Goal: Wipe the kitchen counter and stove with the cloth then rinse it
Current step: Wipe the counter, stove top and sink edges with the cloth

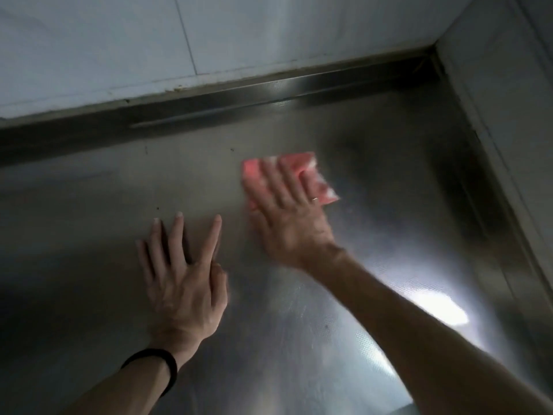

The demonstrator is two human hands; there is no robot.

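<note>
R hand [287, 217] lies flat w/ straight fingers pressing the pink cloth [311, 178] onto the steel counter [299, 310], toward the far right corner; L hand [182, 280] rests spread and flat on the counter just beside it, holding nothing. Cloth is blurred, prob mid-wipe. Risk: it's only pinned under the fingers, so it could bunch up or slip out, and dark specks [232, 150] near the back wall [89, 55] may get missed.

Single head view, wide-angle. Looked forward and down, close over the counter [83, 211], facing the wall [89, 49] behind it; frame tilted.
</note>
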